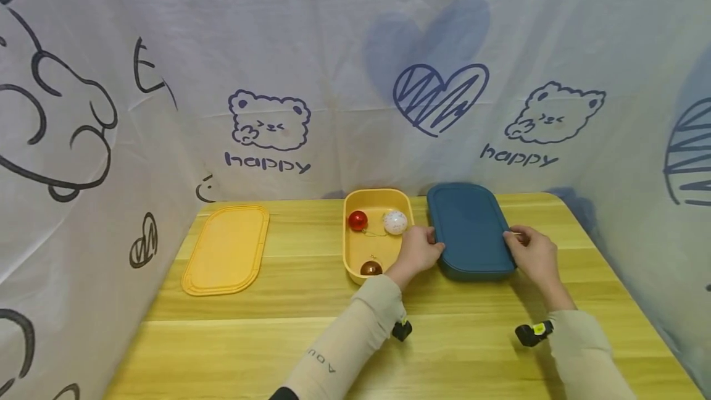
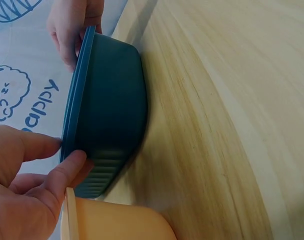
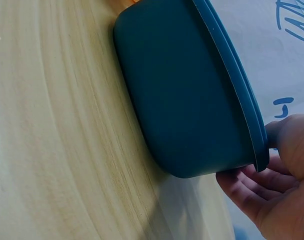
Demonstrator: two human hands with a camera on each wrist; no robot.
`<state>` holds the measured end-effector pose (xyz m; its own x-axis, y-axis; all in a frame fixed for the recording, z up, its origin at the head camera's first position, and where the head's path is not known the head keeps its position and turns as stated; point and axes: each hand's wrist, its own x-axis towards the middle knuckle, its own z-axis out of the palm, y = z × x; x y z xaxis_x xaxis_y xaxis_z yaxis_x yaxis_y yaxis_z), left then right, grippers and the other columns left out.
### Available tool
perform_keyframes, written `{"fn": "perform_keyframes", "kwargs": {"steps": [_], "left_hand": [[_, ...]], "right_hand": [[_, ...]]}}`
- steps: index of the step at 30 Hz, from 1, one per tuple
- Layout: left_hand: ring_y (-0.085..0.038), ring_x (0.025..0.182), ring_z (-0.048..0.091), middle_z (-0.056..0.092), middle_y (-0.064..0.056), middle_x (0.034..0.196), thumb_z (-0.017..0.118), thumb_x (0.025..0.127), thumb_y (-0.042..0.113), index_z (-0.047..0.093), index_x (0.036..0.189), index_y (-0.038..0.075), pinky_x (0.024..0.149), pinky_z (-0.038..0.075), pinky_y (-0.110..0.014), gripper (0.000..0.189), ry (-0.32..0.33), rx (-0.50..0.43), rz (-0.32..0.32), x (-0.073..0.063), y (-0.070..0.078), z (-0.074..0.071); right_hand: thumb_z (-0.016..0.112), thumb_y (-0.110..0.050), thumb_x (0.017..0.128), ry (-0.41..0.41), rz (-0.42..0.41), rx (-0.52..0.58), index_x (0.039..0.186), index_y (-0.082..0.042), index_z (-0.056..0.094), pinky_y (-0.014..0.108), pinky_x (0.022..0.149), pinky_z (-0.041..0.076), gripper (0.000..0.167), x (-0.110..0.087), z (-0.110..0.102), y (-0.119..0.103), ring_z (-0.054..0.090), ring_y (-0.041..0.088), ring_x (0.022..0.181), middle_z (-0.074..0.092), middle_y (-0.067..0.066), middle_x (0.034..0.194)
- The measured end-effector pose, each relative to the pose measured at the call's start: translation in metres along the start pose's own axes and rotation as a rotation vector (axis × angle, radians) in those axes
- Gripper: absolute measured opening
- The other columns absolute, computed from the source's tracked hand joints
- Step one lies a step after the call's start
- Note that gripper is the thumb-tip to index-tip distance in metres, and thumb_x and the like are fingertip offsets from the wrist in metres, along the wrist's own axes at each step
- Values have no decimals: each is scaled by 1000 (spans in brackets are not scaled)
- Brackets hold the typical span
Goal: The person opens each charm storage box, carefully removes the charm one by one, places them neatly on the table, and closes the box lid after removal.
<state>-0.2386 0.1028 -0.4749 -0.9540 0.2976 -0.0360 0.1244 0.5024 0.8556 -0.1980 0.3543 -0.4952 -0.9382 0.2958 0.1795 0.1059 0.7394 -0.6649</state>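
Observation:
A dark blue storage box stands on the table with its flat blue lid on top. My left hand pinches the lid's left edge, thumb on the upper side and index finger under the rim in the left wrist view. Opposite it, my right hand grips the right edge, with the thumb at the lid and the other fingers curled beneath the rim. Close beside the left hand is an uncovered yellow box, holding a red ball, a speckled white ball and a brown ball.
A yellow lid lies flat at the left of the wooden table. Behind the table hangs a white cloth printed with bears and hearts, and it also runs along both sides.

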Motion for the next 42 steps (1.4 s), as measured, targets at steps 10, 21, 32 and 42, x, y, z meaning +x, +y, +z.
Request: {"fn": "perform_keyframes", "kwargs": {"steps": [10, 21, 32, 42], "left_hand": [[-11, 67, 49, 66, -4, 80, 73, 100, 15, 77, 116, -3, 58, 38, -22, 24, -35, -30, -100, 0, 2, -3], [-26, 120, 69, 75, -13, 123, 73, 100, 15, 69, 137, -1, 91, 60, -32, 41, -22, -16, -96, -3, 3, 0], [-26, 118, 70, 76, -13, 121, 73, 99, 13, 69, 137, -1, 88, 61, -31, 41, -5, -19, -88, -2, 1, 3], [-13, 85, 62, 73, -10, 102, 75, 98, 11, 69, 135, -4, 73, 51, -24, 41, -3, -72, -149, -2, 4, 4]], "right_hand": [[54, -31, 110, -35, 4, -1, 137, 11, 63, 58, 89, 56, 50, -1, 0, 0, 68, 49, 108, 70, 35, 121], [53, -26, 110, -18, -19, -15, 134, 13, 64, 61, 91, 56, 47, -2, 1, -2, 69, 52, 108, 70, 36, 121], [51, -26, 111, -36, -31, -8, 136, 14, 62, 61, 86, 58, 48, -4, 1, -3, 69, 53, 106, 67, 38, 125], [50, -28, 112, -42, -20, -5, 138, 13, 60, 61, 89, 57, 50, -4, 1, -1, 68, 53, 109, 66, 38, 129]]}}
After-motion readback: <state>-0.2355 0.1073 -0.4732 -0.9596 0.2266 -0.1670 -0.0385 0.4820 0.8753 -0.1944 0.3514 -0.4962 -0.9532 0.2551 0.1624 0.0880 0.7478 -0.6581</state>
